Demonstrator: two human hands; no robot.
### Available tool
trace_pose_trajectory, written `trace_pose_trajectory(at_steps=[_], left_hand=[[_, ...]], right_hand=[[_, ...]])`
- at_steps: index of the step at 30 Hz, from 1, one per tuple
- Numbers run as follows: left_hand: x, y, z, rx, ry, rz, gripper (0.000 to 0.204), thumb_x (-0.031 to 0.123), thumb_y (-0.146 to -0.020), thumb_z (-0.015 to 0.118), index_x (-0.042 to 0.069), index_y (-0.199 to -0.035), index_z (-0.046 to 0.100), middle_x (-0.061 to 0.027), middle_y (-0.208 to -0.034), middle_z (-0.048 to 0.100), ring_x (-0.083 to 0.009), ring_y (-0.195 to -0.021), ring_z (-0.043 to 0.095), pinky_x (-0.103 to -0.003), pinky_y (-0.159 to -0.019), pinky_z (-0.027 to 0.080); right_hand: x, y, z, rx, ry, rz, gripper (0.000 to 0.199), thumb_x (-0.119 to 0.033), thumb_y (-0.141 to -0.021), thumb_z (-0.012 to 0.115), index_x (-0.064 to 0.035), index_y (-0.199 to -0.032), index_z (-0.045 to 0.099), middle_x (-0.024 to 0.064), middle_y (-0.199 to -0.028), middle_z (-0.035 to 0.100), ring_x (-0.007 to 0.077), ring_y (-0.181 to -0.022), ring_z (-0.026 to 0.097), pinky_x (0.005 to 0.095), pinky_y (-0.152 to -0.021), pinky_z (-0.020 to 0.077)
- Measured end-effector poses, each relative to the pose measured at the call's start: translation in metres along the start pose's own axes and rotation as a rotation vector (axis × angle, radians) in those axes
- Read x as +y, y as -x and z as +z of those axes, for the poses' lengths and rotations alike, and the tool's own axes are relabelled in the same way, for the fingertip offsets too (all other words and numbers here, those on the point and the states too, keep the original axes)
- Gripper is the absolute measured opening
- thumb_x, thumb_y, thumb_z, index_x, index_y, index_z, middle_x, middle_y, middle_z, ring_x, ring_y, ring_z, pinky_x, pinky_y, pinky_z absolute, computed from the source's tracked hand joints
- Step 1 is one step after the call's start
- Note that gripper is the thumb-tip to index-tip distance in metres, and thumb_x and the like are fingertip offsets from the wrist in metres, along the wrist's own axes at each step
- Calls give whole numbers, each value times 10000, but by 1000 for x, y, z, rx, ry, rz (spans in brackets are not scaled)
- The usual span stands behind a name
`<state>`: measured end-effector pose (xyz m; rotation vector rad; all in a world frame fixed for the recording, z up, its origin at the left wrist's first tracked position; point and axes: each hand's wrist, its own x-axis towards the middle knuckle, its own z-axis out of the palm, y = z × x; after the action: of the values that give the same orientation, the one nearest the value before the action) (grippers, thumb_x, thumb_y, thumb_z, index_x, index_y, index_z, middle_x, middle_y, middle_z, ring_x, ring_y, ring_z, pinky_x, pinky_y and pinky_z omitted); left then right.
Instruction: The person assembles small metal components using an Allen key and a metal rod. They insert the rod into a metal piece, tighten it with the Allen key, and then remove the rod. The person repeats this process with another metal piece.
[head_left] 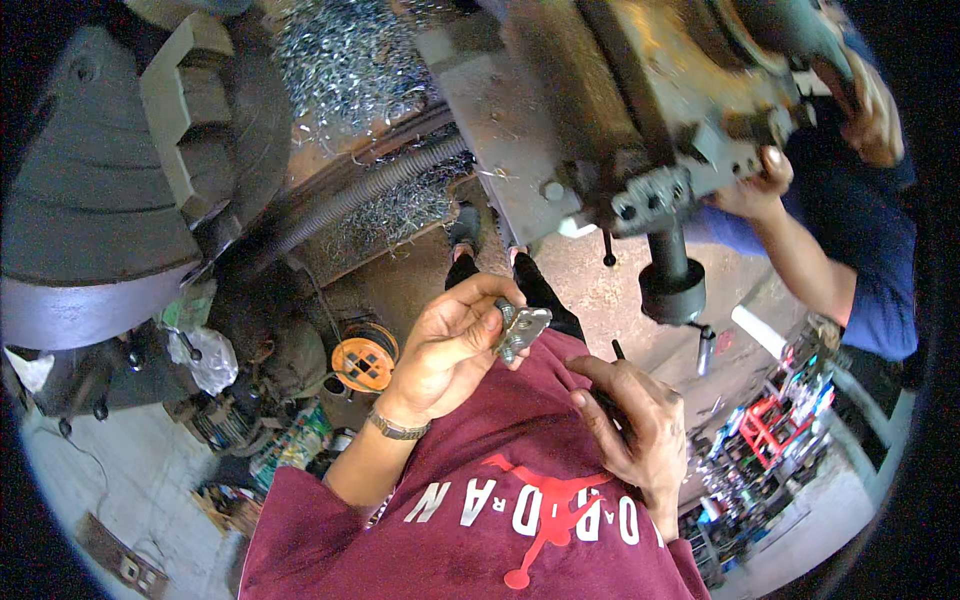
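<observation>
My left hand (pixel 445 345), with a wristwatch on its wrist, is raised in front of my maroon shirt. Its thumb and fingers pinch a small flat metal plate (pixel 527 325) with holes in it, and threaded bolts (pixel 506 350) show beside the plate at my fingertips. Lower and to the right, my right hand (pixel 640 420) is curled close to the shirt. A thin dark rod (pixel 617 349) sticks out past its index finger; the rest of the rod is mostly hidden in the grip.
A large lathe chuck (pixel 100 180) with stepped jaws fills the upper left. Metal shavings (pixel 350 65) heap beside the long threaded screw (pixel 330 205). A machine carriage (pixel 600 110) stands ahead. At right, another person's hand (pixel 760 190) touches it. An orange cable reel (pixel 362 364) sits on the floor.
</observation>
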<state>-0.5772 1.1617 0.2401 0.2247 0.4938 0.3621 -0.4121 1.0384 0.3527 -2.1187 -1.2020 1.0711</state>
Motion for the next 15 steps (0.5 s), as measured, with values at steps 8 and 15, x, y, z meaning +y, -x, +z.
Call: trace_pose_trajectory(at_steps=[8, 15], left_hand=[[-33, 1, 35, -118, 24, -294, 450, 266, -935, 734, 58, -1281, 537, -81, -1015, 586, -209, -905, 582, -322, -735, 476], [-93, 17, 86, -266, -38, -433, 382, 222, -1012, 632, 35, -1319, 504, -100, -1053, 666, -214, -946, 667, -327, -781, 529]], right_hand=[[13, 65, 9, 320, -187, 95, 387, -86, -869, 754, -48, -1241, 655, 133, -882, 647, 283, -769, 655, 382, -705, 533], [42, 144, 9, 572, -426, 102, 640, -128, -787, 850, -55, -1366, 588, 94, -883, 612, 214, -784, 608, 340, -706, 511]])
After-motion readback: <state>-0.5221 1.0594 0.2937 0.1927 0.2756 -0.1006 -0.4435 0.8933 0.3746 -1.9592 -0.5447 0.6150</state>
